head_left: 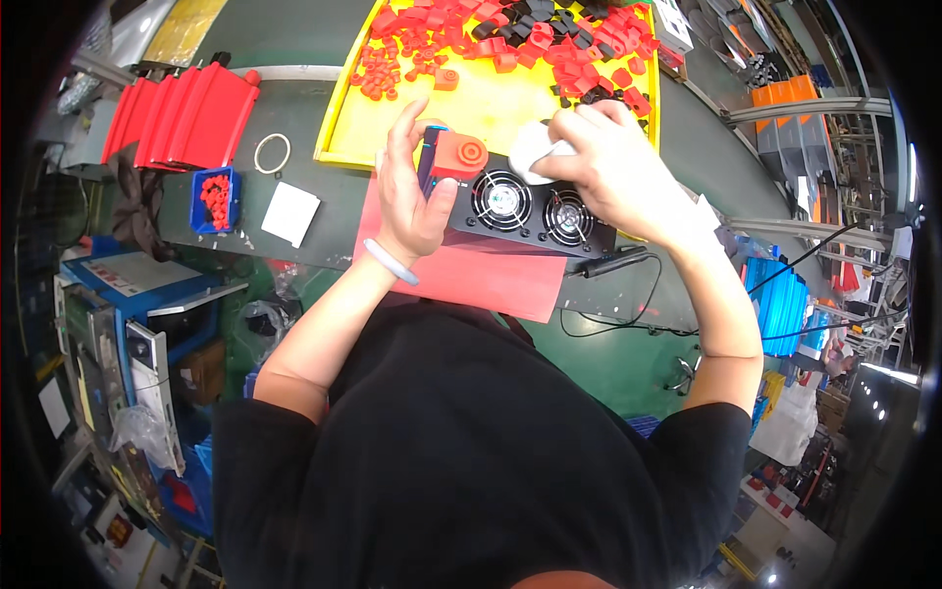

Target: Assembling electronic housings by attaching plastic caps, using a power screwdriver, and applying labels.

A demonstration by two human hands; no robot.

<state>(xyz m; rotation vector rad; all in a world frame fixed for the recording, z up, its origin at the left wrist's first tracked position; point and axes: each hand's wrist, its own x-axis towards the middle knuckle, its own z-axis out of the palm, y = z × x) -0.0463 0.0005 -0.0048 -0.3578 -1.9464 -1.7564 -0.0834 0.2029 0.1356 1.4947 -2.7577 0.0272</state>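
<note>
A black box with two round, grilled fans point(502, 199) lies in front of me. At its left end stands a red plastic block point(461, 153) with a round ringed face and a dark, blue-edged side. My left hand point(414, 196) is held around that side, thumb below and fingers above, gripping the block; part of the contact is hidden by the hand. My right hand point(613, 162) pinches a white wad, like a cloth or paper point(532, 151), over the box's far edge, between the red block and the right-hand fan.
A red mat point(510, 280) lies under the box. Beyond is a yellow tray point(442, 123) heaped with red and black parts. To the left are a blue bin point(235, 201), white card point(290, 213), ring point(272, 153) and red bins point(186, 118). A cabled black tool point(616, 262) lies at right.
</note>
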